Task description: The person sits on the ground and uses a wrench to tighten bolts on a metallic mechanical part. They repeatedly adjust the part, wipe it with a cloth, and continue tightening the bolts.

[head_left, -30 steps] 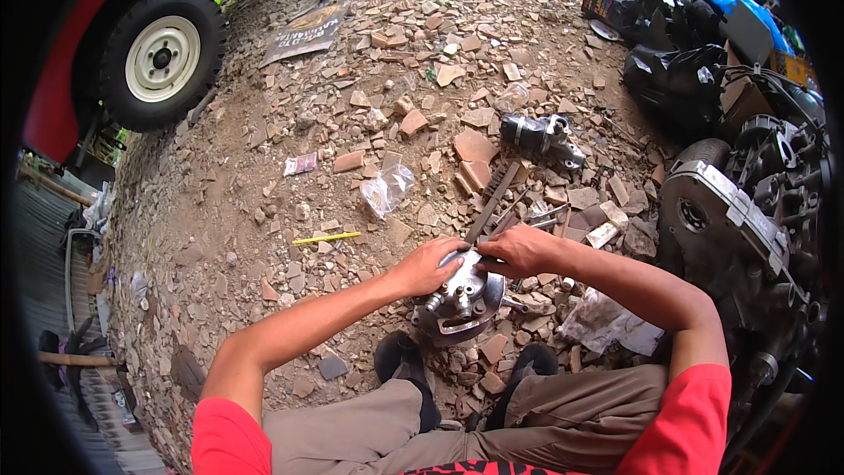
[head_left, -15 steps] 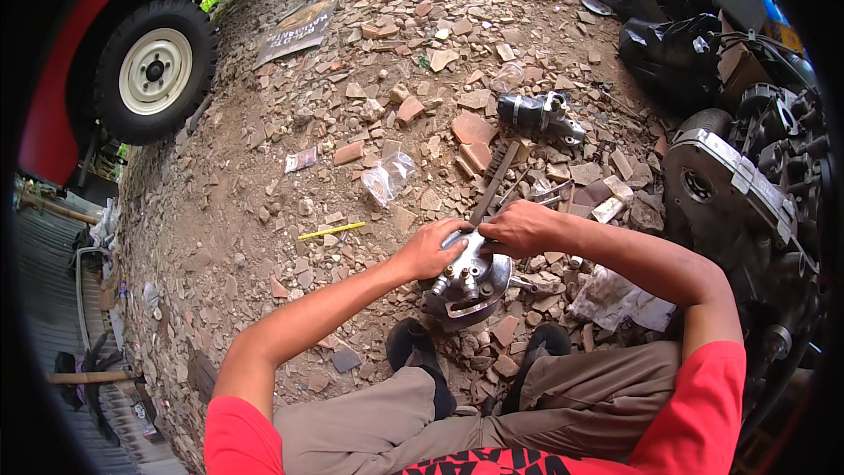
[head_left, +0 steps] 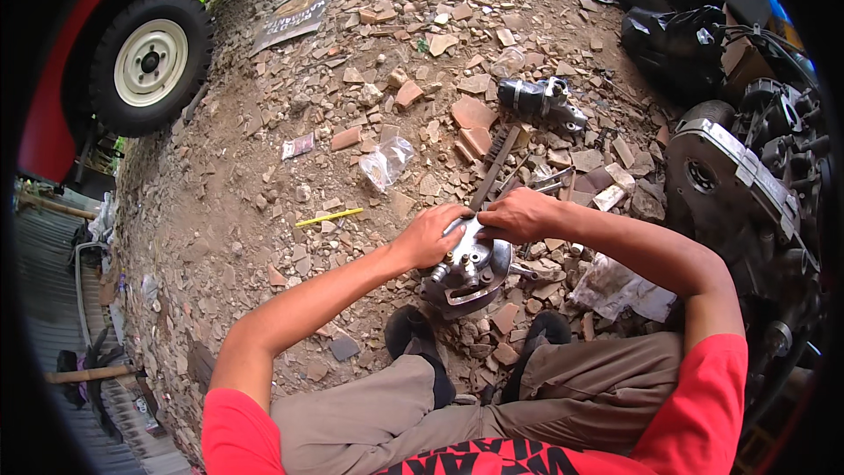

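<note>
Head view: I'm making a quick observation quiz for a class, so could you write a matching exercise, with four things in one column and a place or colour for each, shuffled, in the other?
Things:
1. Metal part
2. Stick
3. Wheel
4. Shirt

Places and colours:
A. Upper left of the picture
B. Red
C. Touched by the left hand and the right hand
D. Yellow

Pairs: 1-C, 2-D, 3-A, 4-B

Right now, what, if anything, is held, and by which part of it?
The left hand lies on the far left of the metal part; the right hand is at its far end. Whether either grips it cannot be told.
</note>
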Available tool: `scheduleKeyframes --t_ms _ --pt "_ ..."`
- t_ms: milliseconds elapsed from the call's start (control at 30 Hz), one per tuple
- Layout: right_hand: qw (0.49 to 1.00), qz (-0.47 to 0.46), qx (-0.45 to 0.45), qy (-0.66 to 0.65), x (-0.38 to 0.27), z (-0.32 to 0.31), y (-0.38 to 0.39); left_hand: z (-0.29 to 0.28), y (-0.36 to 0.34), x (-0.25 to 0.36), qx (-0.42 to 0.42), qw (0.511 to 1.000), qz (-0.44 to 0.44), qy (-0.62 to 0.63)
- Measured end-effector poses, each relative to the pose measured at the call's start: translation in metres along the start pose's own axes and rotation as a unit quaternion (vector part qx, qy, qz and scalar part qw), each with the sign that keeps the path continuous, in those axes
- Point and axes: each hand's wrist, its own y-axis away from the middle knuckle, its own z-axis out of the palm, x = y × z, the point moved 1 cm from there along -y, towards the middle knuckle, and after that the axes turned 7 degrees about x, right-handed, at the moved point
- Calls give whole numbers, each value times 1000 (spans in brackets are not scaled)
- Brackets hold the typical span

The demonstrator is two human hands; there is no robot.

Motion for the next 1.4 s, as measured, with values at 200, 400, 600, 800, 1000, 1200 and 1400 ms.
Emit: scheduleKeyframes --t_ms 200,400,600,800,1000,1200,1400 --pt "998 13 -56 15 -3 -17 -5 -2 -1 5 -16 1000 -25 3" --pt "987 70 -132 54 -13 -20 -13 -4 -3 5 -33 999 -33 20" --pt "997 30 -66 -3 -5 -14 -7 -5 -2 4 -21 999 -19 17" --pt "1000 7 1 -6 -2 3 4 -7 -4 11 -39 998 -42 16" --pt "998 54 6 25 -10 1 7 -8 -1 5 -36 998 -47 15" --pt "997 66 28 -10 -15 -2 7 -5 -2 3 -23 999 -33 16" --pt "998 68 2 8 -9 6 7 -5 -5 10 -30 998 -41 26"
